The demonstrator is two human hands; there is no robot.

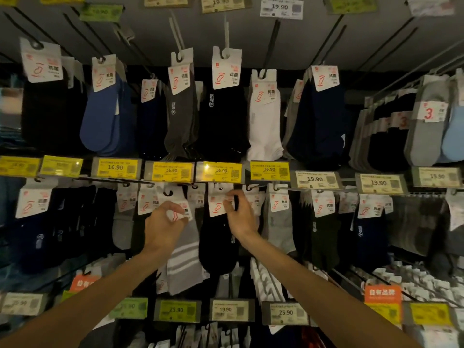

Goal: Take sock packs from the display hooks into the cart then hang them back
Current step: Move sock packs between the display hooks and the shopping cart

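Both forearms reach up from below. The left hand [164, 222] pinches the card of the grey striped sock pack [184, 259], which hangs straight down, its hole at the hook [167, 192] just above (seated or not, unclear). The right hand [239, 217] pinches the neighbouring black sock pack [217, 247].

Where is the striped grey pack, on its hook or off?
Cannot tell: left hand pinches striped grey pack by its card; hanger slot too dark.

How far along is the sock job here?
Done: nothing provable; no cart in view. In hand: left hand pinches the striped grey pack, right hand the black pack, both by their cards at the hooks. Left: unclear whether they come off or go back.
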